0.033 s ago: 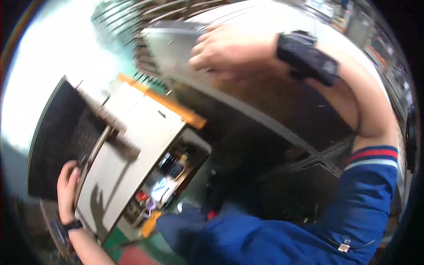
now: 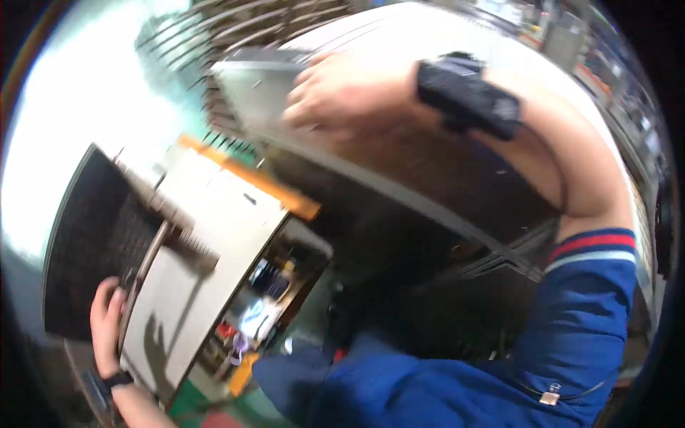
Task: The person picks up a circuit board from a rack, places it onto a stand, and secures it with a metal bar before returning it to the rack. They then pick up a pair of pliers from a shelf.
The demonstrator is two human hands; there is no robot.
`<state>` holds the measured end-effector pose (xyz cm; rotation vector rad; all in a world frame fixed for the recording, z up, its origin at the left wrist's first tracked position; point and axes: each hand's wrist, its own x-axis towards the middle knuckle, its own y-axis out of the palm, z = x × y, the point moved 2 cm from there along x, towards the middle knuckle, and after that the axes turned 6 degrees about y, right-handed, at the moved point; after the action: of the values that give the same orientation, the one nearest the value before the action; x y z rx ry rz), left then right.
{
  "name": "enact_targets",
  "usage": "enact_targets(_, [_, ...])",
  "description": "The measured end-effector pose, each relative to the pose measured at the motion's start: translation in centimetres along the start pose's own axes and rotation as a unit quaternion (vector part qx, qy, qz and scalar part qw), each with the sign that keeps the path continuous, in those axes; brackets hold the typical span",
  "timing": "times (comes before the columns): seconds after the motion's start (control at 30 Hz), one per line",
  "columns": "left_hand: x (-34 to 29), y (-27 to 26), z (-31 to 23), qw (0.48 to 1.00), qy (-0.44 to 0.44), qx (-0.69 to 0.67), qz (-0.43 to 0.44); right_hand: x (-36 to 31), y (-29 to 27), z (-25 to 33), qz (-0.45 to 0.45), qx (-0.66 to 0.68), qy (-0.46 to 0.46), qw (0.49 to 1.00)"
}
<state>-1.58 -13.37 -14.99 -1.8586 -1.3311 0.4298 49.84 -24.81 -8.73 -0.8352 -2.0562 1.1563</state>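
My left hand is at the lower right edge of a dark flat monitor, its fingers apart and touching or very close to that edge. The hand's shadow falls on the white cabinet top beside it. My right hand, smeared by motion, is stretched out over a grey metal-edged panel at the upper middle. Its fingers look bent, and the palm side is hidden, so I cannot make out whether it grips anything. A black strapped device sits on my right wrist.
An orange strip runs along the cabinet's far edge. Its open shelf holds papers and small items. Slatted bars stand behind the panel, beside a broad white surface. A metal crossbar frame spans the dark middle.
The view has shifted, so the monitor, cabinet and panel appear slightly lower and further left. Both hands keep about the same places relative to the monitor and the panel.
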Motion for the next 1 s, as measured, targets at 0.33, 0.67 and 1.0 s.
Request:
enact_targets(0.33, [-2.1, -1.5, 3.9, 1.0, -0.014, 0.007, -0.019, 2.2, 0.6, 1.6, 0.006, -0.014, -0.017, 1.0])
enact_targets(0.67, [-5.6, -0.8, -3.6, 0.926, 0.198, 0.204, -0.248, 2.9, -0.6, 0.8, 0.066, 0.058, -0.07, 0.994])
enact_targets(1.0, [-7.1, 33.0, -6.1, 0.897, 0.415, 0.073, 0.134, 0.3, -1.4, 0.8, 0.056, 0.047, -0.055, 0.996])
